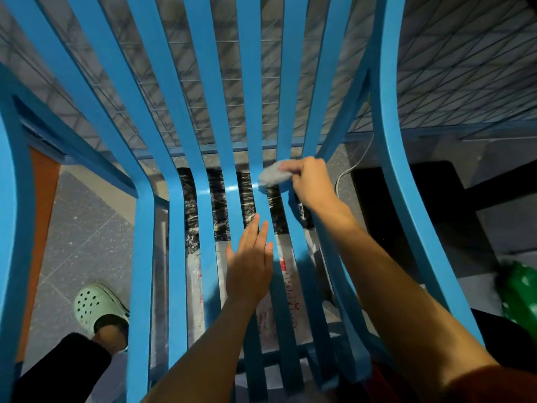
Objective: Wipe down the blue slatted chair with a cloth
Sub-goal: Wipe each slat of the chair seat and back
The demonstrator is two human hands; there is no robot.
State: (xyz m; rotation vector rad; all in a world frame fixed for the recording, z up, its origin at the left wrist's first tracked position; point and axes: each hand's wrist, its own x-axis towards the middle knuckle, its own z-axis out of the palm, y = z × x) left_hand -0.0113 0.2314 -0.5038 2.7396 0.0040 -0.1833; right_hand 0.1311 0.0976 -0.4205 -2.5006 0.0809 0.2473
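Note:
The blue slatted chair [174, 205] fills the view from above, its back slats rising away and its seat slats running toward me. My right hand [312, 181] grips a small grey cloth [274, 175] and holds it against a slat at the bend where seat meets back, right of centre. My left hand [250, 266] lies flat on the seat slats nearer to me, fingers straight and pointing away, holding nothing.
A wrapped black and white package [216, 205] lies on the floor beneath the seat. My foot in a pale green clog [98, 308] stands at the lower left. A green object [520, 292] sits at the right edge, a dark stool [430, 205] beside the chair.

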